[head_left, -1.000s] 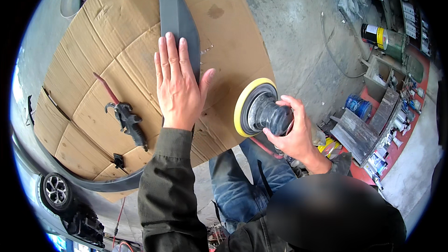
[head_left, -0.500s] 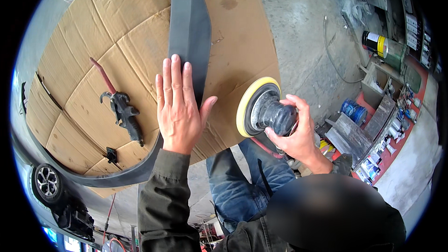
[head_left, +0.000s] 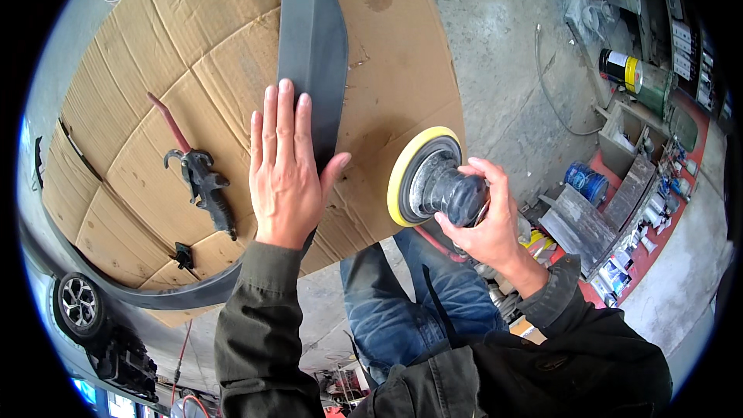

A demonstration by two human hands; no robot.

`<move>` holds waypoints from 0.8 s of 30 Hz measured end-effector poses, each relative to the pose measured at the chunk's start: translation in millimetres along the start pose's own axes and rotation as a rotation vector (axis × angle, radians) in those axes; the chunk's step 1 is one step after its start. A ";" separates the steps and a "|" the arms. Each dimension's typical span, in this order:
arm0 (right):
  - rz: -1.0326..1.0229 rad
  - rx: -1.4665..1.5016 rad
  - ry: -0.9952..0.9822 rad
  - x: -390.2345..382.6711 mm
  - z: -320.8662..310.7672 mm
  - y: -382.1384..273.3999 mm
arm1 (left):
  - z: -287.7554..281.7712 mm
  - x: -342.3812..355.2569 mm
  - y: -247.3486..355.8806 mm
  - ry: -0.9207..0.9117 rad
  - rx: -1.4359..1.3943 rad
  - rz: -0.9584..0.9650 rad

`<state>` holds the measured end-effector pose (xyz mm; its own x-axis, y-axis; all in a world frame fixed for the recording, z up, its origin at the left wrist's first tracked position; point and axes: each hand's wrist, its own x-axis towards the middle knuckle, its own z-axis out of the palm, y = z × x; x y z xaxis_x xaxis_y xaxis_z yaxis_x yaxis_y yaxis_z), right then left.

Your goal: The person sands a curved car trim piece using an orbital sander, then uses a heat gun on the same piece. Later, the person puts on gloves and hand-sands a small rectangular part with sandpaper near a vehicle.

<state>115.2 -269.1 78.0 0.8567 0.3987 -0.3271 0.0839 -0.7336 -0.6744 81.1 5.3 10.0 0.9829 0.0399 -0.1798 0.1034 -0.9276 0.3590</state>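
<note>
A long, dark grey trim piece (head_left: 313, 39), curved like a wheel-arch moulding, lies on a cardboard sheet (head_left: 395, 54). My left hand (head_left: 286, 178) rests flat on it, fingers stretched out and thumb apart. To the right, my right hand (head_left: 491, 217) grips a round orbital sander (head_left: 445, 186) by its black body. The sander is tilted on its side, its yellow-edged pad facing left, apart from the trim. A reddish hose (head_left: 441, 246) shows below it. Left of my left hand, a black air blow gun (head_left: 205, 190) with a red nozzle tube lies on the cardboard.
A small black clip-like part (head_left: 183, 256) sits near the trim's curved lower end. On the right are a blue tub (head_left: 586, 183), a yellow-and-black can (head_left: 621, 71) and a cluttered red-edged bench (head_left: 658, 240). A car wheel (head_left: 79, 299) stands at lower left.
My left hand has slid slightly forward and left along the trim. My right hand and the sander have shifted a little left. The dark blurred shape at lower right is gone from view.
</note>
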 end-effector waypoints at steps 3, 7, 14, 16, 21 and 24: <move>0.009 0.002 0.001 -0.7 -0.9 0.6 | -3.4 -5.7 3.2 -0.024 0.017 -0.002; 0.002 0.004 0.016 -3.9 -2.3 -1.0 | -1.9 11.5 4.1 0.011 -0.004 0.035; 0.035 0.028 0.088 -20.1 -1.5 -7.6 | -1.1 12.7 1.5 -0.022 -0.010 0.112; 0.070 0.055 0.110 -28.6 0.0 -10.2 | -7.7 -5.4 3.5 -0.060 -0.023 0.134; 0.077 0.077 0.224 -58.4 6.7 -18.8 | -12.5 6.5 -0.7 -0.060 -0.005 0.210; 0.110 0.070 0.256 -82.1 8.9 -27.4 | -3.5 50.1 -6.5 0.085 0.061 0.287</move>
<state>37.9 -276.8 117.4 0.9601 0.1605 -0.2289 -0.0443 -0.7212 -0.6913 130.2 14.6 1.9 0.9802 -0.1980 -0.0006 -0.1869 -0.9259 0.3283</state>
